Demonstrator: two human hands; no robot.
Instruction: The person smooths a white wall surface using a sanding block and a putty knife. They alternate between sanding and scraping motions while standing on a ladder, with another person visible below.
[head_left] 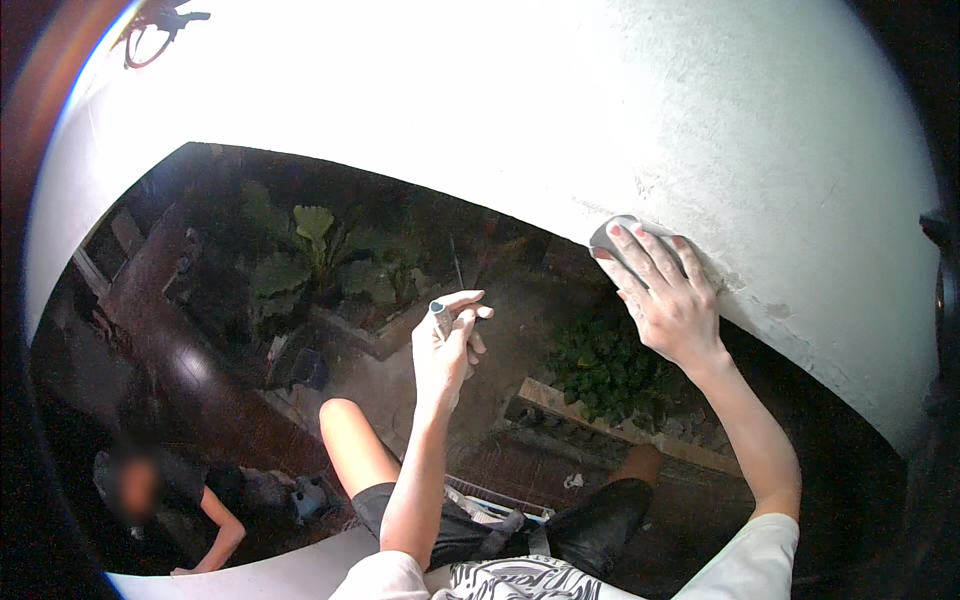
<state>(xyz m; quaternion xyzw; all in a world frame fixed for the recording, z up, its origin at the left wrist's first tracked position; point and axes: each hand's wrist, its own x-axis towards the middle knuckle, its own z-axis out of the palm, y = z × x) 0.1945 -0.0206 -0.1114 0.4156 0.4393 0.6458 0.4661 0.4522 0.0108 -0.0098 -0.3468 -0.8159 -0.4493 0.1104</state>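
My left hand [448, 345] is closed around a slim tool with a pale, round-ended handle [439, 318]. A thin dark line rises beyond the fingers, perhaps its blade seen edge-on; I cannot make out the kind. To the right, my right hand [668, 295] lies with fingers stretched over a grey piece of sandpaper [606, 236], pressing it against the white wall [640, 150] near its lower edge. Most of the sandpaper is hidden under the palm. Around that hand the wall surface has rough, chipped patches [775, 308].
Below the wall's edge lies a dark yard with leafy plants [315, 235], a low shrub [610, 370] and a raised brick border [560, 405]. Another person [190, 500] in dark clothing is at the lower left. A dark fixture [150, 35] hangs at the upper left.
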